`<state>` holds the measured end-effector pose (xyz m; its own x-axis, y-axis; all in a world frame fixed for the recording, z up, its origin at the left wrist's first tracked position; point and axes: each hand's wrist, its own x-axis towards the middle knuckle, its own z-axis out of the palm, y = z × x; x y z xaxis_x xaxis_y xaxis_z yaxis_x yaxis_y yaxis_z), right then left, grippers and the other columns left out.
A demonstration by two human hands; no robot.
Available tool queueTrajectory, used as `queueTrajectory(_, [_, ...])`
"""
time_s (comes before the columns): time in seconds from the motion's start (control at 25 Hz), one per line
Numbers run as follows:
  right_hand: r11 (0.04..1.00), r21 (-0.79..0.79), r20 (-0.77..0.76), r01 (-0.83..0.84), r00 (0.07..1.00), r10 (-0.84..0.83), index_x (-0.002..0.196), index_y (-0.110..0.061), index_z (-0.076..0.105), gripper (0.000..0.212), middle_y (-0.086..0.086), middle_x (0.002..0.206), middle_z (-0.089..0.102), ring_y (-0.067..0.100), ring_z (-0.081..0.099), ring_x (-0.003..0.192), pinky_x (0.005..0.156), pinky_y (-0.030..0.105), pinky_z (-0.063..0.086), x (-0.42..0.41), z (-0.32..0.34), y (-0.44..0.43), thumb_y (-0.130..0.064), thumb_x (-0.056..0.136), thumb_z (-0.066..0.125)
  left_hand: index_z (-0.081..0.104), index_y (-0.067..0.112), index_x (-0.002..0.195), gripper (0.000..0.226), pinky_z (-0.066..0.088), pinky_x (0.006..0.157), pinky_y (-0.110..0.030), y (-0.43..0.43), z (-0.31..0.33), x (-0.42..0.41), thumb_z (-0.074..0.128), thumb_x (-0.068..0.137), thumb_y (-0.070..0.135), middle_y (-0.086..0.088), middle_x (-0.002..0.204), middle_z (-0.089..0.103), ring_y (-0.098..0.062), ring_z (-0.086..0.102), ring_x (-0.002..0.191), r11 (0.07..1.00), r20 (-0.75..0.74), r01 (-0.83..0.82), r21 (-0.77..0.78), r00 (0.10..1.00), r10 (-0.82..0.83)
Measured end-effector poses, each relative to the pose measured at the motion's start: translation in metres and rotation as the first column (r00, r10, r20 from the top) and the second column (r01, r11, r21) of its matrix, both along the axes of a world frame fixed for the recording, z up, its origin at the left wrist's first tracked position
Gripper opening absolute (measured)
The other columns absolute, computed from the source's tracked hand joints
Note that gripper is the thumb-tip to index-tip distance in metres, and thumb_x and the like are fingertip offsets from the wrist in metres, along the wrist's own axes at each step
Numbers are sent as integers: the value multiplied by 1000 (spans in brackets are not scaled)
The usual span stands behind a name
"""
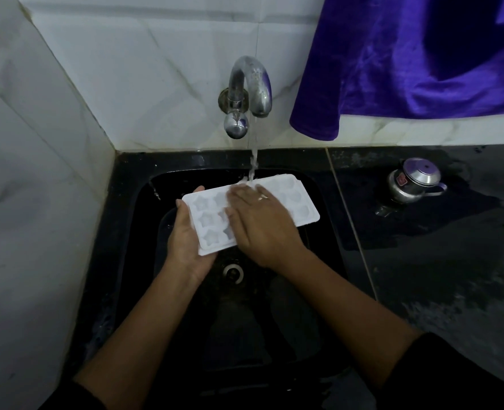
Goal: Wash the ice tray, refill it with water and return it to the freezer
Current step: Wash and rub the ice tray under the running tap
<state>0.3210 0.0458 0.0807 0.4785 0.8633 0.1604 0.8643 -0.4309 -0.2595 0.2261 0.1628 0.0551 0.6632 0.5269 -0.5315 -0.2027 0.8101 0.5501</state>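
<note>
Ice tray (pixel 292 199), white, is held over the black sink (pixel 126 208), under the tap (pixel 249 84) running at 12 o'clock. The left hand (pixel 185 241) grasps its 9 o'clock end; the right hand (pixel 262 226) lies flat on top, fingers straight.

Purple cloth (pixel 407 69), lidded steel pot (pixel 413 180), wet counter (pixel 452 276)
</note>
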Motion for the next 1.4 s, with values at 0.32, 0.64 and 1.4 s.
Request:
queueTrajectory(0.32, [980, -25, 58, 199, 979, -198, 140, -3, 61, 65, 16, 142, 63, 27, 54, 138, 122, 45, 33, 29, -17, -10, -39, 105, 20, 54, 26, 148, 56, 50, 105, -56, 10, -6, -23, 28, 109, 56, -10, 137, 68, -33, 64, 128, 999, -6, -30, 40, 1000, 30])
queueTrajectory(0.64, [993, -35, 9, 110, 994, -110, 143, -5, 59, 61, 15, 146, 60, 25, 50, 141, 124, 44, 29, 6, -15, 3, -36, 105, 23, 55, 26, 146, 55, 61, 90, -48, 11, 0, -27, 30, 108, 56, -9, 134, 70, -30, 69, 121, 998, 3, -37, 49, 999, 37])
queueTrajectory(1.4, [998, -55, 96, 33, 995, -28, 145, -5, 57, 52, 13, 149, 58, 26, 51, 141, 123, 44, 33, 28, -12, -52, -33, 106, 37, 57, 27, 141, 52, 59, 85, -47, 44, -3, -23, 25, 110, 54, -5, 126, 74, -27, 72, 114, 983, 17, -170, 62, 985, 169])
